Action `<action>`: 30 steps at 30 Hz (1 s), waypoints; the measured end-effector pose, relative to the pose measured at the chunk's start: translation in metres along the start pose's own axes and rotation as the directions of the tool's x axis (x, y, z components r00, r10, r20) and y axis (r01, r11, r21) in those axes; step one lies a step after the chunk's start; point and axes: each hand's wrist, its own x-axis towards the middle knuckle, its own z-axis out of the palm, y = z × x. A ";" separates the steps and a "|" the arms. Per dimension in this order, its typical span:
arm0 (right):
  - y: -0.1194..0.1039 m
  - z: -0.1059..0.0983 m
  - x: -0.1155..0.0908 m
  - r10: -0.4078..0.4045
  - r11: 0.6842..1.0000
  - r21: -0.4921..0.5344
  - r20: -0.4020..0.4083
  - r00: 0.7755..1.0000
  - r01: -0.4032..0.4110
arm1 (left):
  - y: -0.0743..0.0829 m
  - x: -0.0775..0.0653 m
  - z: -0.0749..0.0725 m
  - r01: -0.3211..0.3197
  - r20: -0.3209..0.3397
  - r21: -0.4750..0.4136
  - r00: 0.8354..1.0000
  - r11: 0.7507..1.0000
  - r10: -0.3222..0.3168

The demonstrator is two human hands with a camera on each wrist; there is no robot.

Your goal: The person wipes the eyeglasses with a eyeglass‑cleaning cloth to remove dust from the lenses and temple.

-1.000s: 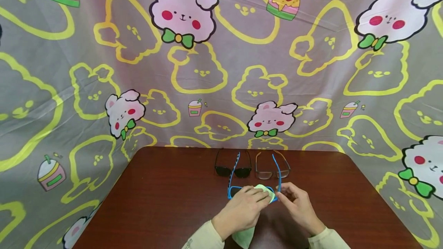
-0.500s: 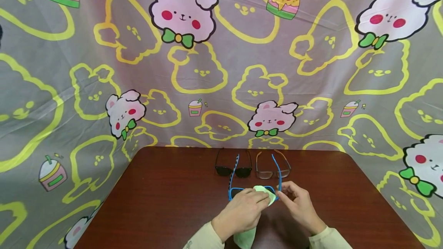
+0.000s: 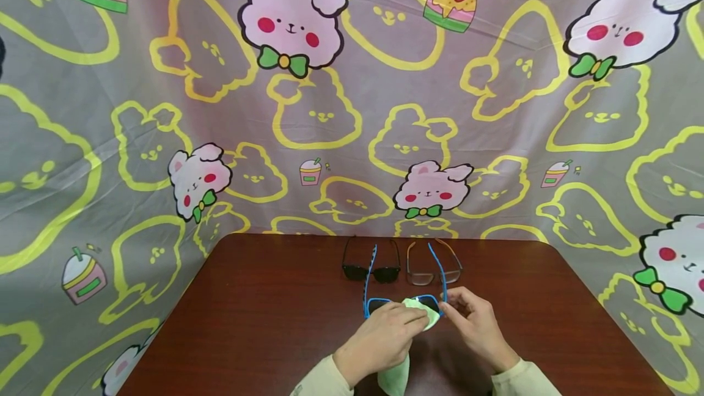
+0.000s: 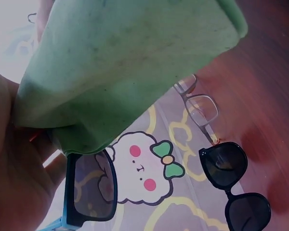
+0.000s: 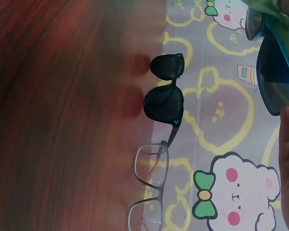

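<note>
My left hand [image 3: 379, 336] holds a light green cloth [image 3: 395, 376] against the front of blue-framed sunglasses [image 3: 426, 302], its fingers laid over the cloth near the right lens. The cloth's lower end hangs below that palm. At the right hinge, my right hand [image 3: 477, 327] pinches the frame between thumb and fingers. Both temples are unfolded and point away from me. In the left wrist view the cloth [image 4: 120, 72] covers much of the frame, leaving one dark lens [image 4: 94, 187] bare. A fingertip touches the lens edge in the right wrist view, beside the sunglasses [image 5: 275, 79].
Behind the hands, black sunglasses [image 3: 386, 274] lie on the dark red-brown table [image 3: 264, 310] with temples unfolded. To their right are clear-lensed glasses [image 3: 422, 278] with brownish temples. A patterned curtain [image 3: 352, 157] rises at the table's back and sides.
My left hand and the cloth have slid slightly down the right lens, baring more of its upper part. The blue temples' tips have shifted a little left. My right hand keeps its hold.
</note>
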 end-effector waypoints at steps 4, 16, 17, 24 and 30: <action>-0.002 -0.001 0.002 0.019 0.999 -0.029 -0.004 1.000 -0.019 | -0.002 -0.002 -0.004 0.013 -0.015 -0.059 1.000 0.998 -0.014; -0.007 -0.010 0.015 -0.140 0.974 -0.188 -0.041 0.989 0.130 | -0.016 -0.017 -0.015 0.125 -0.176 -0.290 0.967 0.949 -0.182; -0.009 -0.012 0.017 -0.142 0.971 -0.201 -0.032 0.989 0.133 | -0.017 -0.018 -0.016 0.143 -0.176 -0.291 0.964 0.946 -0.200; -0.008 -0.016 0.019 -0.151 0.958 -0.242 0.038 0.988 0.156 | -0.022 -0.022 -0.022 0.306 -0.190 -0.338 0.904 0.890 -0.383; 0.020 -0.017 0.013 -0.178 0.954 -0.237 0.059 0.982 0.187 | -0.023 -0.019 -0.028 0.493 -0.199 -0.448 0.758 0.745 -0.621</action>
